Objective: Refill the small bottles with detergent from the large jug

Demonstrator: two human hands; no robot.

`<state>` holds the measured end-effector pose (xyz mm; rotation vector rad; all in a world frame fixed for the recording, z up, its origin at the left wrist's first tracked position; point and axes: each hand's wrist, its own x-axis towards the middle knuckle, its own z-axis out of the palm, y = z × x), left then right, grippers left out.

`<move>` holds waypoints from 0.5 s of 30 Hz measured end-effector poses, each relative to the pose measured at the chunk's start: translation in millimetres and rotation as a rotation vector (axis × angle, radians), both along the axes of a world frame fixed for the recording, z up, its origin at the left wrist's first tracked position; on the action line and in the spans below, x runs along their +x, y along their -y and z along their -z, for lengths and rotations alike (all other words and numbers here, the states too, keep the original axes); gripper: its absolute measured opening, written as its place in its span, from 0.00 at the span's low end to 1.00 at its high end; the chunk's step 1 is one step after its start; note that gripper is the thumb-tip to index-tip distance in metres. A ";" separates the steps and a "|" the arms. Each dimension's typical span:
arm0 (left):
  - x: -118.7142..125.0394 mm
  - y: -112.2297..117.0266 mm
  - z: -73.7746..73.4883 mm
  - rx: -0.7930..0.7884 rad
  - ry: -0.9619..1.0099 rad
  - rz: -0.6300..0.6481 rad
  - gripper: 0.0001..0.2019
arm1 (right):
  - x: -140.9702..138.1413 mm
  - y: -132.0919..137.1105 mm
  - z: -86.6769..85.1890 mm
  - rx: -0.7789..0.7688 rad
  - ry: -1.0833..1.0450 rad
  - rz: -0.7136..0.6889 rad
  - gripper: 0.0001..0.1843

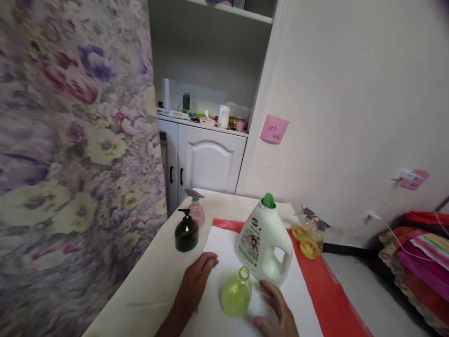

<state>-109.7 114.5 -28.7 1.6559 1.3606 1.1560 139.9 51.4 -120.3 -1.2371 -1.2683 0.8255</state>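
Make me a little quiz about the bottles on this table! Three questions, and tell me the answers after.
1. True or false: the big white plastic jug has a green cap.
2. Which thing stands closest to the dark green round pump bottle?
A) the pink spray bottle
B) the two yellow spray bottles
C) the pink sticky note
3. Fill in the gap: the small light-green see-through bottle sits between the person's two ____.

Key
1. True.
2. A.
3. Hands: the left hand and the right hand, both open.
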 end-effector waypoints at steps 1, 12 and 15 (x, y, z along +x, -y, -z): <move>-9.2 0.4 -0.4 0.004 -0.124 -0.032 0.14 | -11.3 -3.6 1.6 -0.013 -0.024 -0.040 0.38; -56.1 24.9 18.1 -0.125 -0.751 -0.061 0.12 | -55.9 -16.5 -4.1 -0.109 -0.015 -0.095 0.46; -57.4 29.1 22.1 -0.139 -0.775 -0.036 0.14 | -55.6 -14.6 -3.4 -0.111 -0.006 -0.066 0.45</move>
